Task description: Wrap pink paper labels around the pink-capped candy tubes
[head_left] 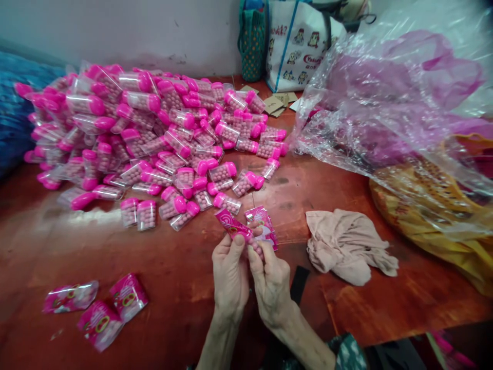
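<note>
My left hand point(231, 272) pinches a pink printed wrapper point(233, 224) between thumb and fingers. Close beside it, my right hand point(271, 280) grips a small bottle of pink balls point(257, 248), whose end meets the wrapper's lower end. My fingers cover much of both, so how far the bottle is inside I cannot tell. More pink printed wrappers point(265, 223) lie flat on the table just behind my hands. Beyond them spreads a large heap of clear bottles with bright pink caps point(154, 133), filled with pink balls.
Several wrapped bottles point(100, 322) lie at the table's point(173, 288) front left. To the right are a crumpled beige cloth point(348, 244), a yellow bag point(419, 205) and clear plastic sheeting point(346, 97). A white printed bag point(296, 46) and cardboard pieces point(275, 104) sit by the wall.
</note>
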Tool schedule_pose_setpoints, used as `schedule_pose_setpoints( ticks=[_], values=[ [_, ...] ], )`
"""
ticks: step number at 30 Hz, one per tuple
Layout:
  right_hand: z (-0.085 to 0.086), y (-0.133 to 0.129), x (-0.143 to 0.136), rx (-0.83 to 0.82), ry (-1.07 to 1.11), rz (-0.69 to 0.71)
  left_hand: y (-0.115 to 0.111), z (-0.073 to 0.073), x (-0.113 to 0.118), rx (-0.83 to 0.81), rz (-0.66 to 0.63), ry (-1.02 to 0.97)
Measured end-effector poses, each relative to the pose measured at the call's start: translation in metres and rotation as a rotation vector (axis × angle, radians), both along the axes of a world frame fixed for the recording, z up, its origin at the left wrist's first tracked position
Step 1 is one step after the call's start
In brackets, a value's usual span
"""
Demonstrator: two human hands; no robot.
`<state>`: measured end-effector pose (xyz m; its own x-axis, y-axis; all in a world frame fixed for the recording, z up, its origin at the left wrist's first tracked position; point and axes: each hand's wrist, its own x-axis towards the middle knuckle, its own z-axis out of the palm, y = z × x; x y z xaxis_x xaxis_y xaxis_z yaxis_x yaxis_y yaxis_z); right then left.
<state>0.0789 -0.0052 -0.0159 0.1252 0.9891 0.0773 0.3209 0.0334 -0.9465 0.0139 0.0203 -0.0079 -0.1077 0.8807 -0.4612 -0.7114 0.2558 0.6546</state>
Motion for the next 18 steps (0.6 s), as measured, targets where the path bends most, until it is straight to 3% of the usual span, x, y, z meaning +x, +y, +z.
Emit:
schedule_pose_setpoints(
  ticks=[8,14,18],
  values=[
    [0.001,0.002,-0.002,-0.171,0.269,0.003,-0.005,0.002,0.005,-0.085,0.022,0.057],
    [-0.004,0.01,0.003,-0.397,0.745,0.161,-0.003,-0.001,-0.008,0.036,0.091,0.097],
    [-0.004,0.01,0.003,-0.494,0.997,0.218,-0.001,-0.003,-0.016,0.026,-0.029,0.012]
  ],
)
